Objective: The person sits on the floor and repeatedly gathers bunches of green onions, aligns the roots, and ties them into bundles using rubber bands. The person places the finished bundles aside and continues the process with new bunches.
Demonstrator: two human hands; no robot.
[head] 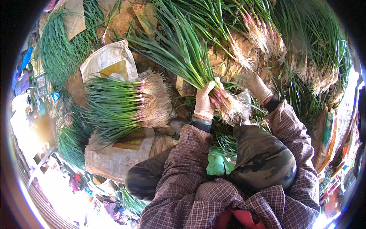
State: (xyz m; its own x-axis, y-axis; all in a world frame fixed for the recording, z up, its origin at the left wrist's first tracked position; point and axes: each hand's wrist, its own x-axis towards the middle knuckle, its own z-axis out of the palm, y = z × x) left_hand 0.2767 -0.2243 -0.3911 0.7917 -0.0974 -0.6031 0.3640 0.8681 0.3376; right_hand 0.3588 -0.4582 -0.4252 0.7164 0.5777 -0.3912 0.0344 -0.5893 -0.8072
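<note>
My left hand [204, 100], in a pale thin glove, grips a bunch of green garlic [197, 68] just above its pinkish bulbs. The leaves fan out up and to the left, while the bunch's pale roots [230, 108] hang toward my knees. To the right of those roots is my right hand [255, 86], gloved too, with blurred fingers pointing left at the bunch; whether they pinch anything is unclear. Left of my left hand lies a neat row of green garlic [117, 107], bulbs and roots facing right, on a whitish woven sack [114, 161].
Loose green garlic [264, 31] lies on the soil beyond my hands. More heaps stand at the far right [317, 60] and upper left [58, 51]. My camouflage-clad knees [264, 157] flank a green plastic surface [216, 163]. Other people [114, 210] are at the lower left rim.
</note>
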